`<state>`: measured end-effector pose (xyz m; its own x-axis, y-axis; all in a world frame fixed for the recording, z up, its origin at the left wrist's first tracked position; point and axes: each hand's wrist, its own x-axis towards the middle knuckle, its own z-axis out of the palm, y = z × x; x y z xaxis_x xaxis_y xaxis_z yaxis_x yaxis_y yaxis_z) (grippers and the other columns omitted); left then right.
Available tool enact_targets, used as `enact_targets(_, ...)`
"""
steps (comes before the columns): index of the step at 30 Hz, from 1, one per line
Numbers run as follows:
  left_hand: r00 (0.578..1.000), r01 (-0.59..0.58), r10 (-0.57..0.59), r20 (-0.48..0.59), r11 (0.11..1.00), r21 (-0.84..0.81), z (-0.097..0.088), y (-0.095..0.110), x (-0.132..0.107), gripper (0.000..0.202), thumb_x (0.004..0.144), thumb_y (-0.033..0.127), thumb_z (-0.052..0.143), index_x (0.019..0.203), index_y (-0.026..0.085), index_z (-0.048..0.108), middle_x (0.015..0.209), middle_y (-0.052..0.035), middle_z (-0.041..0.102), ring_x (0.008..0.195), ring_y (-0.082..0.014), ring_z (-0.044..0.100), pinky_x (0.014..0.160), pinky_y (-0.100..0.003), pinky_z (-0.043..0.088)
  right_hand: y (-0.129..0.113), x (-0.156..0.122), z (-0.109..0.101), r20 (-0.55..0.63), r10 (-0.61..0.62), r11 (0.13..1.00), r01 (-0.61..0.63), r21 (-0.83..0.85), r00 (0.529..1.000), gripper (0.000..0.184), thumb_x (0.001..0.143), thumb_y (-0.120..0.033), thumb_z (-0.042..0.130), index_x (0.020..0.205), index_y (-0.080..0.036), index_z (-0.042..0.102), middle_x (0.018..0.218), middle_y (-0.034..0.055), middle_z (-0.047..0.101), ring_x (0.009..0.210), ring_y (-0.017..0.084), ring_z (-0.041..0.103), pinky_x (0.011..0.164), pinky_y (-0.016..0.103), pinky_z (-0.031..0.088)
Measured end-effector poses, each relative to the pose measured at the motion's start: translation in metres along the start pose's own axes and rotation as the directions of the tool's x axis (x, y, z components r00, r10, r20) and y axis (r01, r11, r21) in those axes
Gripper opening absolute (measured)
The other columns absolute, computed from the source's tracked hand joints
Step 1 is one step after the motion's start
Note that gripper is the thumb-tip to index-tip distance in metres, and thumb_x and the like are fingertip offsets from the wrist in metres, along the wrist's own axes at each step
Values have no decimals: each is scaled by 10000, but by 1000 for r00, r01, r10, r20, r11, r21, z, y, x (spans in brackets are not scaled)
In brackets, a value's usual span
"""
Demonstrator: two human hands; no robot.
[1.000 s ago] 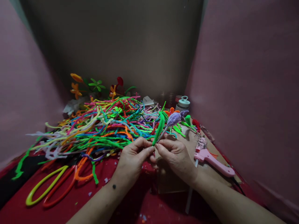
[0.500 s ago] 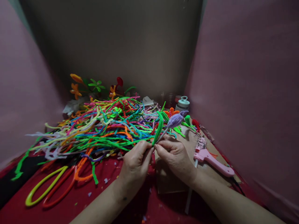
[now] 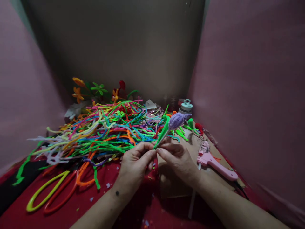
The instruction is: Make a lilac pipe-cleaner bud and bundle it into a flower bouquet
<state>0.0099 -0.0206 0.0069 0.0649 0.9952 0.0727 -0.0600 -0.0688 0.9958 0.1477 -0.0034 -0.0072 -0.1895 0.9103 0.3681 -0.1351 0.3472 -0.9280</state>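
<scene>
Purple fuzzy chenille, coiled into a plump bud, tops the purple flower, held above the middle of the desk with a flat green leaf alongside. The left hand and right hand pinch its lower end, fingers closed tight. A tangled pipe-cleaner pile sprawls behind. To the right, a pink glue gun lies on cardboard, close to the wall.

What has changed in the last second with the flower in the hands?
The green leaf has swung in closer to the purple bud and looks narrower, as if turned. The left hand rolled slightly and came back. It and the right hand still pinch the stem; the pipe-cleaner pile and glue gun lie unmoved.
</scene>
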Motion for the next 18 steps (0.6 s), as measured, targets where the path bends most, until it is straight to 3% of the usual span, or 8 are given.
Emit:
enact_targets(5,998,48,-44,47,995,-83,-1,1,1,107,737,233,622,696,142,581,415,61,488,368,-39,384,394,-155,305,-2,1,2,-16,-44,999,43,-21,999,137,754,-231,620,811,-270,739,830,4,656,792,148,581,748,282,484)
enact_targets(10,987,149,-125,104,952,-266,-4,5,3,117,695,217,661,684,137,577,415,62,482,339,-15,354,362,-127,261,-7,3,-3,86,-170,982,176,-64,982,182,767,-226,625,903,-302,718,872,7,641,839,151,555,800,304,465)
enact_targets(13,971,227,-183,152,908,-352,-4,10,1,150,647,210,692,654,137,561,410,60,479,315,-10,327,333,-119,245,-11,2,-9,202,-135,984,155,-86,970,258,775,-205,628,1005,-307,684,913,14,637,934,165,521,870,326,428)
enact_targets(18,938,320,-224,266,854,-409,-4,12,-2,171,612,190,712,633,132,553,439,36,516,299,-1,302,295,-108,233,-14,5,-14,204,-127,991,115,70,971,217,777,-197,628,943,-312,706,952,19,632,928,172,546,850,342,443)
